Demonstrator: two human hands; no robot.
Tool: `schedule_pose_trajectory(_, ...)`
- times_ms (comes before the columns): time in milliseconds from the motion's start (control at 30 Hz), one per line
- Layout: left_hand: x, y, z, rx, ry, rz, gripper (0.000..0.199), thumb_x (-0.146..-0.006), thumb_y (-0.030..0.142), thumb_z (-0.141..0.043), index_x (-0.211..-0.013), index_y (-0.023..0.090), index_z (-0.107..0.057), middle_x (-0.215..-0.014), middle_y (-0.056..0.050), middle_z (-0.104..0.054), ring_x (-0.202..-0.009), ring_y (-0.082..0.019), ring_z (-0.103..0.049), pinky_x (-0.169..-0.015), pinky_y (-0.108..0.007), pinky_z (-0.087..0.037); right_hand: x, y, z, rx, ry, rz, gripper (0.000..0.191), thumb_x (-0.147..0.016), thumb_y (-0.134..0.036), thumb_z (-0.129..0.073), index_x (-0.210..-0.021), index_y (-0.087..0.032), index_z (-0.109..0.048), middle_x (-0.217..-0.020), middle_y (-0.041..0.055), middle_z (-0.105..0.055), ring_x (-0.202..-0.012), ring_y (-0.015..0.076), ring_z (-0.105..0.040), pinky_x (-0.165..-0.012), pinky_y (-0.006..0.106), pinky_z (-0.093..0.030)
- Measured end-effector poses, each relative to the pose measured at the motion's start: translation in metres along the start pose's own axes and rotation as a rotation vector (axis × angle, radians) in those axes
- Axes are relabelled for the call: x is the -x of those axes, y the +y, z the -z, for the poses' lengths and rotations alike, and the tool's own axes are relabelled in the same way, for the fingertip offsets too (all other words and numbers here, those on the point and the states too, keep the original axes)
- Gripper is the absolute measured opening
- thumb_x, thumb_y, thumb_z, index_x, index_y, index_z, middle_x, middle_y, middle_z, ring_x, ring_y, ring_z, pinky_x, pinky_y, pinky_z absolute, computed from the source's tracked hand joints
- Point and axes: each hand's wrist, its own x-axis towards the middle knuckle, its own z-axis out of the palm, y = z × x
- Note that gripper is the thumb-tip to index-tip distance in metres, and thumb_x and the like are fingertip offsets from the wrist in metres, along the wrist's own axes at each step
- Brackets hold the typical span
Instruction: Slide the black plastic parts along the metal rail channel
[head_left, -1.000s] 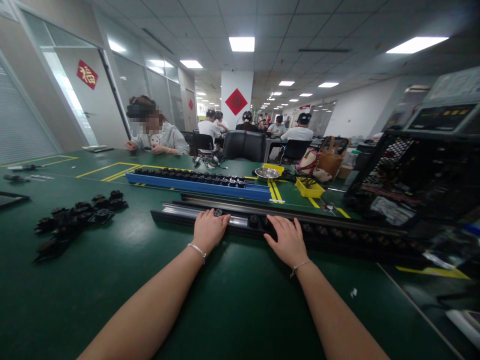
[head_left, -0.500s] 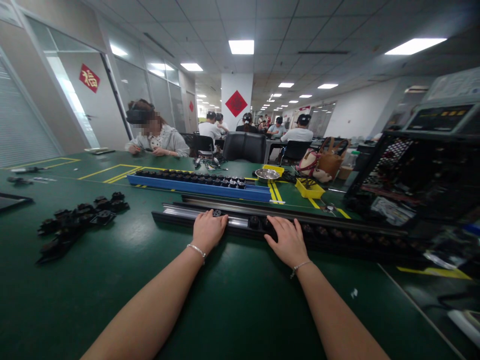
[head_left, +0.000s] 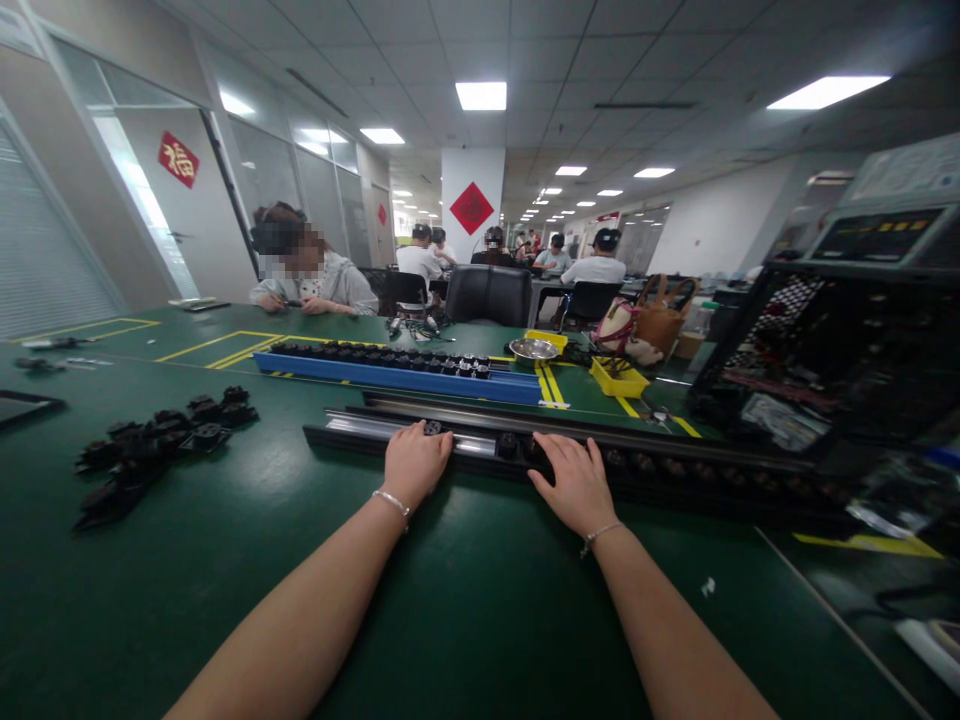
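Observation:
A long black rail (head_left: 360,428) with a shiny inner channel lies across the table before me. My left hand (head_left: 415,468) is closed at the channel, thumb and fingers about a small black part (head_left: 433,428) with a round top. Another black part (head_left: 508,443) sits in the channel between my hands. My right hand (head_left: 576,485) rests over the rail further right, fingers apart, touching its near edge; what lies under the fingertips is partly hidden. A row of dark parts (head_left: 675,468) fills the rail to the right of it.
Loose black parts (head_left: 161,435) lie on the left. Behind the rail stand a blue rail (head_left: 390,378) full of black parts, a metal bowl (head_left: 534,349) and a yellow tray (head_left: 619,380). An open computer case (head_left: 810,350) is at the right. A person (head_left: 319,275) sits across the table.
My hands and the rail stay almost where they were. The person across the table has shifted their head and hands slightly.

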Motion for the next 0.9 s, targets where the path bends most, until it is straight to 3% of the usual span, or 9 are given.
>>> schedule_pose_trajectory(367,0.000,-0.003,-0.003,0.059,-0.031,0.028,0.041,-0.089,0.043,-0.036,-0.088,0.026,-0.074,-0.114,-0.010,-0.065,-0.107,-0.025,-0.058,-0.090,-0.036,-0.042,0.000,0.000,0.001,0.000,-0.009,-0.001,0.048,-0.083,-0.038,-0.046,-0.129,-0.026,-0.044,-0.126,0.0055,-0.054,-0.118,0.0223,-0.044,-0.108,0.050,-0.015)
schedule_pose_trajectory(900,-0.001,-0.014,-0.007,0.033,0.013,0.057,0.043,-0.089,0.042,-0.035,-0.084,0.027,-0.074,-0.107,-0.007,-0.067,-0.098,-0.022,-0.060,-0.085,-0.033,-0.043,0.000,0.000,-0.001,-0.006,-0.001,-0.006,0.048,-0.082,-0.038,-0.047,-0.129,-0.025,-0.045,-0.126,0.0053,-0.055,-0.118,0.0223,-0.044,-0.108,0.049,-0.015)
